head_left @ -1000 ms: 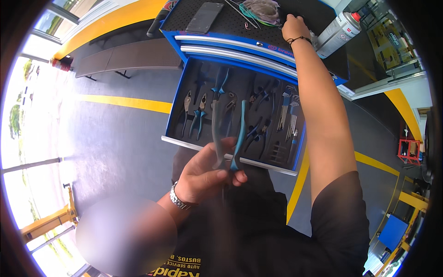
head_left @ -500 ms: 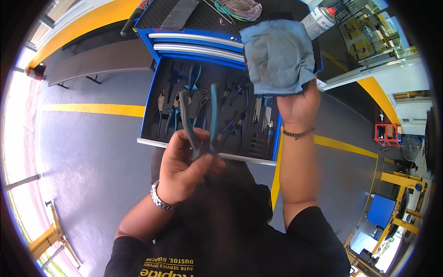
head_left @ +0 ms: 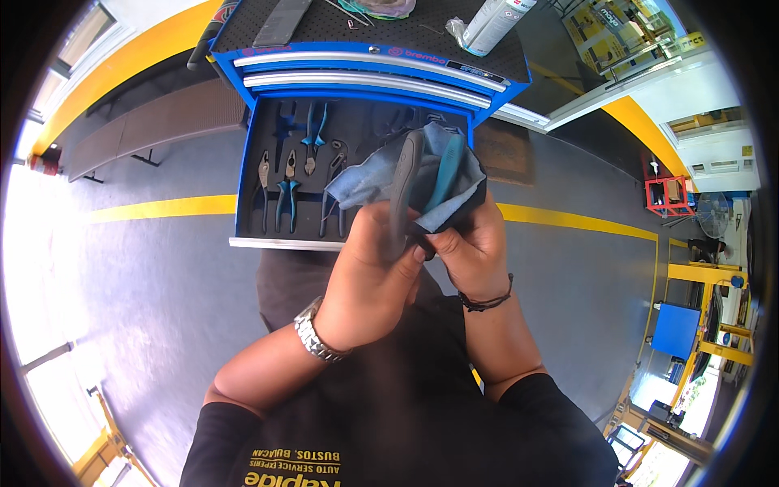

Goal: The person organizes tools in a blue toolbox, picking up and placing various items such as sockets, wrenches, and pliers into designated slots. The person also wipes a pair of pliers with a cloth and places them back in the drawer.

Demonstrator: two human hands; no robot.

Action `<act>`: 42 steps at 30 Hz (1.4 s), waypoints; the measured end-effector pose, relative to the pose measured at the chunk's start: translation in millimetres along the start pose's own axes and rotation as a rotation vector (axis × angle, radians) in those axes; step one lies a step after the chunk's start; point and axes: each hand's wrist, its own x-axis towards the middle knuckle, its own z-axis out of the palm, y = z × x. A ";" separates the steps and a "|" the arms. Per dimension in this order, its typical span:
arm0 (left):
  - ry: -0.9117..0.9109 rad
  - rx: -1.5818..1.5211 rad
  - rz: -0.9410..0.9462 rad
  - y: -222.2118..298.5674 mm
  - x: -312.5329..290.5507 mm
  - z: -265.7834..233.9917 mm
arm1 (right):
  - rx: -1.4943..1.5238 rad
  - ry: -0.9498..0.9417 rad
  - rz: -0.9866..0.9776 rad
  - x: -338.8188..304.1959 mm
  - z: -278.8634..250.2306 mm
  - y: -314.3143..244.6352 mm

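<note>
My left hand [head_left: 369, 280] is closed on a pair of pliers near its head, which the fingers hide. Its two handles [head_left: 408, 166], one looking dark grey and one teal, point up and away from me. A blue cloth [head_left: 365, 180] lies behind and around the handles, gripped by my right hand [head_left: 479, 247], whose thumb rests close to the left one. The cloth touches the teal handle. Beyond the hands is a pulled-out drawer [head_left: 284, 243] with dark foam, where several pliers [head_left: 290, 191] lie in cut-outs; the hands and cloth cover its right part.
The blue tool cabinet [head_left: 479, 104] stands ahead, its upper drawers shut. On its black top are a spray can [head_left: 497, 24], a flat grey piece [head_left: 281, 23] and a bunched cloth [head_left: 381, 6]. A long brown bench [head_left: 162, 128] is at the left, a yellow-framed stand [head_left: 702, 280] at the right.
My right hand has brought the cloth down and left to the pliers, wrapping it against the handles. My left hand has moved right with the pliers. The whole view has shifted slightly.
</note>
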 end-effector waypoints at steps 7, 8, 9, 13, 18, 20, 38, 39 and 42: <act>-0.004 0.360 0.210 -7.4 -13.6 12.2 | -0.393 0.233 -0.296 -1.6 11.8 -18.2; -0.001 0.397 0.233 -5.9 -14.4 14.0 | -0.409 0.277 -0.324 -0.8 12.7 -17.8; -0.004 0.442 0.250 -3.7 -13.9 13.5 | -0.417 0.309 -0.313 -1.5 12.0 -18.4; -0.050 0.494 0.309 10.2 -13.2 13.2 | -0.349 0.483 -0.273 5.9 12.4 -28.1; -0.165 0.140 0.217 11.2 -17.2 5.0 | 0.164 0.686 -0.217 45.8 -14.0 -57.0; -0.147 -0.037 0.101 20.9 -22.6 3.8 | 0.295 0.556 -0.124 38.2 -44.5 -49.9; -0.078 -0.013 0.108 -14.1 1.6 -6.1 | 0.465 0.052 0.071 -36.2 21.1 -10.7; -0.062 -0.071 0.067 -21.4 6.0 -15.2 | 0.343 0.060 0.128 -27.1 23.6 -2.0; -0.131 -0.053 -0.051 -36.0 10.4 -34.6 | 0.165 0.143 0.195 -9.6 15.5 43.9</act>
